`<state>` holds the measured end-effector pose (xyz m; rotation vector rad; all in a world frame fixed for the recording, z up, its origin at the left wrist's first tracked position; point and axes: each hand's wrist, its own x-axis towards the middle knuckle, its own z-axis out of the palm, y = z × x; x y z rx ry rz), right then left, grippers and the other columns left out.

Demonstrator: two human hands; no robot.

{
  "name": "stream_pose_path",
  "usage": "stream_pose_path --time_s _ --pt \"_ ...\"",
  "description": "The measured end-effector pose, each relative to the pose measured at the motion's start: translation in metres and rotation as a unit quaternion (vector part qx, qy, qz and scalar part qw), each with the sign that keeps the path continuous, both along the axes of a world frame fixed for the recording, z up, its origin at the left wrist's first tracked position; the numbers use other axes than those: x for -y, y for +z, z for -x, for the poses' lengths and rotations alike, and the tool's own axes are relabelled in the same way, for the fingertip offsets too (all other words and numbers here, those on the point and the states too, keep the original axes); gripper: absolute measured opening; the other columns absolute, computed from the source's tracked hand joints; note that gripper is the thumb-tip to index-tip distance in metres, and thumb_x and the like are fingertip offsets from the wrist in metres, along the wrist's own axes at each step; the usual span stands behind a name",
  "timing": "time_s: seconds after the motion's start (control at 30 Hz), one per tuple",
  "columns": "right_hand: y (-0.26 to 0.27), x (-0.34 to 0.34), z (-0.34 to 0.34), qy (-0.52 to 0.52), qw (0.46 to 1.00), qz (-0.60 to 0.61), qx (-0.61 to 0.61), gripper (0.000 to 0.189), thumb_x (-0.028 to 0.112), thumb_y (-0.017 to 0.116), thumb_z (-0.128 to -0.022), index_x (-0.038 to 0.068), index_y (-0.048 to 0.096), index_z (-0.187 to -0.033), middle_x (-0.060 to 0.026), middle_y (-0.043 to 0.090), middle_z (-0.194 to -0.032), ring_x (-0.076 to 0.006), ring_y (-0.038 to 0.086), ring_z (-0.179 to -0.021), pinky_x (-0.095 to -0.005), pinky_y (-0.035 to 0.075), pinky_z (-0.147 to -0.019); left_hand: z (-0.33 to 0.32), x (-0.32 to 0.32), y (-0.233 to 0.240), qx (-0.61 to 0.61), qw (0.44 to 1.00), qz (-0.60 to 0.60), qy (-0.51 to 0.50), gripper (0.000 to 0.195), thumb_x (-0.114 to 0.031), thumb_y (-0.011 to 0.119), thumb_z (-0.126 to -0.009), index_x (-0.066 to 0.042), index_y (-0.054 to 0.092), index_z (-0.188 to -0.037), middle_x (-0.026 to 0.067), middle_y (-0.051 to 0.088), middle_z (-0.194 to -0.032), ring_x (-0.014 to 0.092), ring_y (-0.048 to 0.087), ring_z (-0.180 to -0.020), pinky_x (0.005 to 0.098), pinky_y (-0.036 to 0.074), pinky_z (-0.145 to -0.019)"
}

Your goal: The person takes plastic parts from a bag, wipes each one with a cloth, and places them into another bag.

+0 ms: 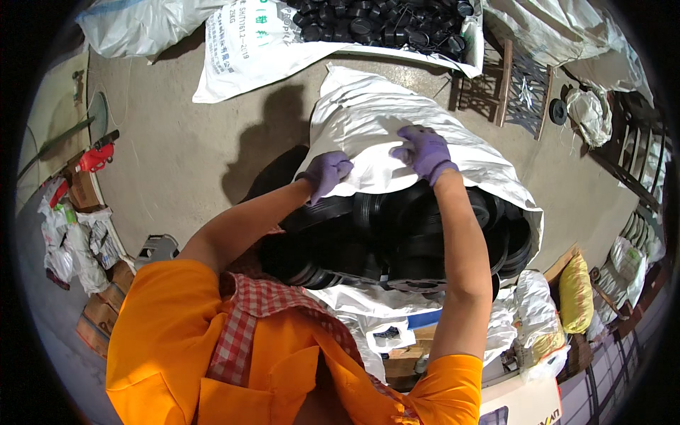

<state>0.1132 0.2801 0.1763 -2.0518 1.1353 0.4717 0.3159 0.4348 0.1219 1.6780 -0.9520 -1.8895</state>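
A large white woven sack (372, 117) lies in front of me, its wide mouth facing my body. Black round plastic parts (372, 212), some ribbed like caps or lids, fill the mouth and show below its upper edge. My left hand (328, 174), in a purple glove, is closed on the sack's cloth near the left of that edge. Farther up and to the right, my right hand (425, 151), gloved alike, lies on the cloth with bent fingers and the thumb apart. Whether those fingers pinch the cloth is hidden.
Beyond the sack, a printed white bag (249, 58) lies by a heap of small black caps (366, 26). A folding stool (523, 95) stands right, near a black ring (558, 111). A red bottle (95, 158) is left; a yellow sack (576, 295) lies lower right.
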Motion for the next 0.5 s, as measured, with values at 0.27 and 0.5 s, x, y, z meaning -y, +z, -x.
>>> stream_pose_path --time_s 0.27,0.5 --pt "-0.031 -0.033 -0.038 0.052 0.996 0.068 -0.007 0.020 0.029 0.055 -0.081 0.017 0.065 -0.094 -0.0043 0.063 -0.096 -0.0236 0.057 -0.093 -0.0371 0.044 -0.080 0.009 0.020 0.017 -0.082 0.960 -0.165 0.209 0.024 -0.022 0.051 -0.090 0.001 0.057 -0.087 0.0065 0.054 -0.069 0.013 0.051 -0.067 0.0294 0.043 -0.058" --pt "0.025 -0.053 -0.023 -0.034 0.963 0.173 0.202 0.010 0.020 0.060 -0.075 0.010 0.062 -0.073 -0.0074 0.061 -0.073 -0.0285 0.057 -0.072 -0.0395 0.042 -0.065 -0.003 0.007 0.082 0.096 0.993 0.070 -0.002 0.022 -0.018 0.052 -0.088 0.003 0.055 -0.081 0.0138 0.055 -0.065 0.019 0.052 -0.061 0.0337 0.041 -0.056"
